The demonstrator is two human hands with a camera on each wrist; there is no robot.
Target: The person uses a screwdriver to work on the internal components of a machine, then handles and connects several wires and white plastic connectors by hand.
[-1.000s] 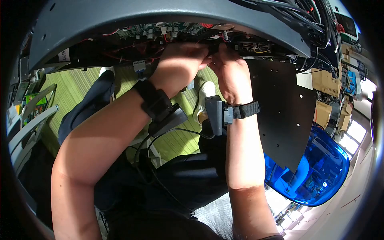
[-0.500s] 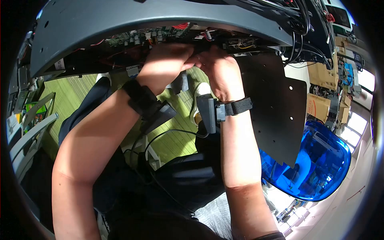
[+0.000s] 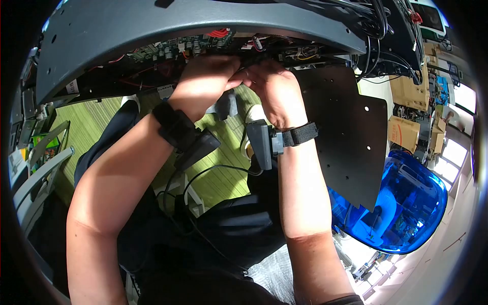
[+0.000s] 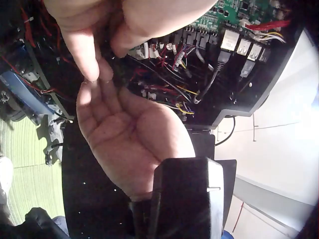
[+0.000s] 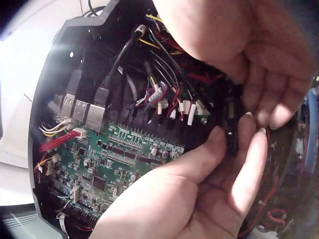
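Note:
Both hands reach under the front edge of a dark grey housing (image 3: 203, 18), their fingertips meeting among its wiring. My left hand (image 3: 206, 76) bends its thumb and fingers around a dark slim part (image 5: 231, 117), mostly hidden in shadow. Facing it, my right hand (image 3: 280, 94) has its palm turned towards the left wrist camera, fingers (image 4: 102, 99) close against the left fingertips. Whether the right fingers pinch the same part, I cannot tell. Beside the hands, a green circuit board (image 5: 124, 164) carries plugged connectors, with a black cable (image 5: 117, 62) running off it.
A black perforated plate (image 3: 340, 137) hangs below the housing at the right. Behind it stands a translucent blue shell (image 3: 412, 203). Black cables (image 3: 378, 25) loop over the housing's right end. Cardboard boxes (image 3: 404, 133) lie farther right; a pale chair frame (image 3: 43, 173) is at left.
In the head view the housing, plate and both hands now sit further left and the housing slightly higher. The hands stay together at the same place under its edge.

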